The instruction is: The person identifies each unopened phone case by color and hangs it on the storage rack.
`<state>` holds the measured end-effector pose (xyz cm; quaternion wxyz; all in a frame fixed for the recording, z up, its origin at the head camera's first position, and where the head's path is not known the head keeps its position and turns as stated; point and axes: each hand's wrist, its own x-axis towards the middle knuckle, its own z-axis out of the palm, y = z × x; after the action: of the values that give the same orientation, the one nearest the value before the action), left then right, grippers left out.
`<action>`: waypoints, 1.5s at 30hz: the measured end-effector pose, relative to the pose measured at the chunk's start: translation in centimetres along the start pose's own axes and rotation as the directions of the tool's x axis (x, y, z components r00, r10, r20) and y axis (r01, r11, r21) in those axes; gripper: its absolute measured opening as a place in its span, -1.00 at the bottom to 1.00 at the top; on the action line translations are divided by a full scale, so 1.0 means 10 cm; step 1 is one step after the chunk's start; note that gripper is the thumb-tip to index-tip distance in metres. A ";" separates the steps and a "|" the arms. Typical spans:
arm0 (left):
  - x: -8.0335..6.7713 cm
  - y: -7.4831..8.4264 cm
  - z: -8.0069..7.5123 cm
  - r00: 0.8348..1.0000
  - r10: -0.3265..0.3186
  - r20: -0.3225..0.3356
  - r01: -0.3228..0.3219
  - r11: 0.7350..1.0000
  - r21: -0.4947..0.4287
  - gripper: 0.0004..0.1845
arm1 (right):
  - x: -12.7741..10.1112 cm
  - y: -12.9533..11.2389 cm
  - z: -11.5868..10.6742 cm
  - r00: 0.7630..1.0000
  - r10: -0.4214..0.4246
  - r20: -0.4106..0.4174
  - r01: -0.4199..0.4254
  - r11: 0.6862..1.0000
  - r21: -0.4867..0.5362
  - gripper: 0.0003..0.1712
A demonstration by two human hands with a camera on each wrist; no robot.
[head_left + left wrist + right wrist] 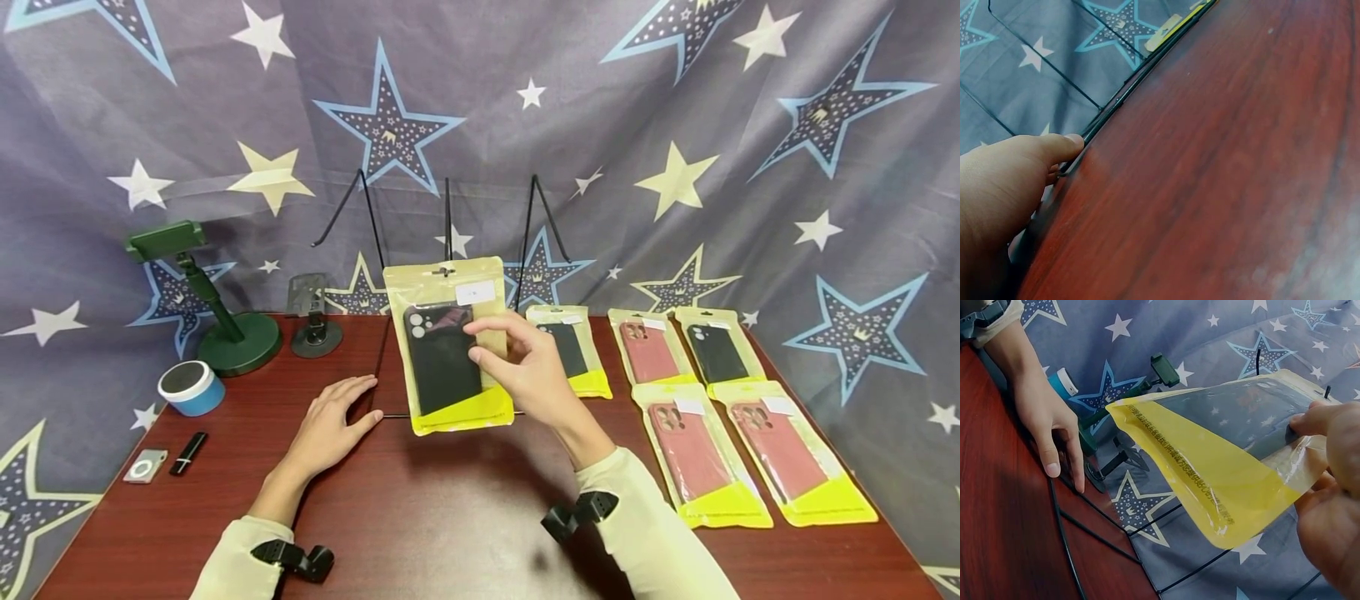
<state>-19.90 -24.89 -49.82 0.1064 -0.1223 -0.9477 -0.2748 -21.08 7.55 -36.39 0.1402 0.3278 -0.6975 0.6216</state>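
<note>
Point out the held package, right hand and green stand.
Held package (447, 358): head view, front, over the black case.
Right hand (536, 368): head view, middle of the hand.
Green stand (249, 347): head view, round base.

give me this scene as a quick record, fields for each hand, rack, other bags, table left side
right hand: pinches a bagged black phone case
left hand: rests on the table, at the wire rack
rack: middle hook at held bag's hole; whether hooked, unclear
other bags: three pink-case bags, two black-case bags
table left side: green stand, small dark stand, blue-and-white cylinder, black stick
</note>
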 end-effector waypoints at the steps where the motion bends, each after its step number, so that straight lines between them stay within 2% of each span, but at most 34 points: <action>1: 0.00 0.00 0.00 1.000 0.001 0.000 -0.001 1.000 0.001 -0.38 | 0.01 0.01 0.00 1.000 -0.002 -0.003 0.002 1.000 -0.005 -0.67; 15: 0.00 0.01 0.00 1.000 -0.002 0.003 0.002 1.000 0.000 -0.38 | 0.34 0.22 0.00 0.999 0.027 -0.031 -0.028 0.999 -0.036 -0.68; 20: 0.01 0.00 -0.01 1.000 -0.002 -0.003 0.002 1.000 0.001 -0.38 | 0.49 0.33 0.05 0.996 0.047 -0.074 -0.049 0.999 -0.025 -0.65; 31: 0.00 -0.02 0.01 1.000 -0.003 -0.001 0.003 1.000 0.000 -0.38 | 0.83 0.52 0.10 0.979 0.140 -0.148 -0.137 0.990 0.033 -0.68; 34: 0.01 -0.02 0.01 1.000 -0.001 -0.001 0.001 1.000 0.000 -0.38 | 0.91 0.58 0.08 0.973 0.146 -0.180 -0.141 0.989 0.040 -0.68; 39: 0.00 0.00 -0.02 1.000 -0.009 0.004 0.009 1.000 -0.003 -0.38 | 1.02 0.67 0.07 0.965 0.150 -0.216 -0.155 0.988 -0.005 -0.69; 45: -0.01 0.01 -0.01 1.000 -0.007 0.004 0.007 1.000 -0.008 -0.37 | 1.16 0.73 0.08 0.955 0.174 -0.240 -0.176 0.984 0.015 -0.68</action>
<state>-19.79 -24.89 -49.68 0.1031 -0.1201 -0.9473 -0.2786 -34.22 3.55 -35.23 0.1692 0.1865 -0.7037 0.6644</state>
